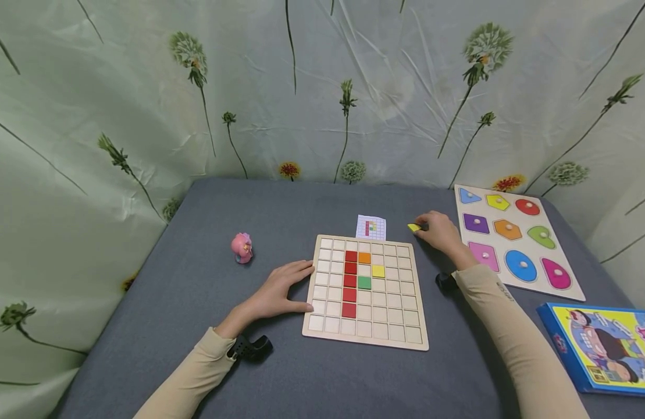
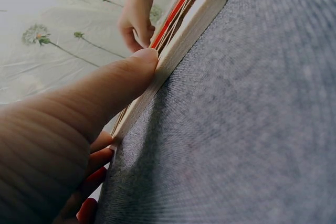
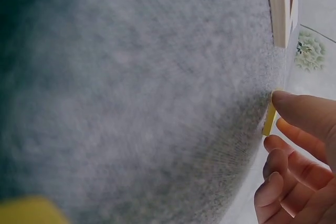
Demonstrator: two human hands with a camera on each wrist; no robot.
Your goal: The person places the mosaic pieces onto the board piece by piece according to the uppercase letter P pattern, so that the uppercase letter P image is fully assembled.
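Note:
A wooden grid board [image 1: 401, 343] lies in front of me. On it stand a column of several red tiles [image 1: 349, 280], one orange tile [image 1: 364, 258], one yellow tile on the board [image 1: 378, 271] and one green tile [image 1: 364, 283]. My left hand [image 1: 277, 291] rests at the board's left side, thumb [image 2: 139, 64] and fingertips touching the edge. Beyond the board's upper right corner, my right hand [image 1: 439, 233] pinches a loose yellow tile [image 1: 413, 227] between thumb and finger, low over the cloth. A small printed card [image 1: 371, 227] with a coloured grid pattern lies against the board's far edge.
A pink toy figure [image 1: 242, 248] stands left of the board. On the right lie a knobbed shape puzzle [image 1: 516, 270], close to my right hand, and a blue and yellow box [image 1: 605, 349] nearer me. Flowered cloth [image 1: 395, 105] hangs behind the grey table [image 1: 196, 233].

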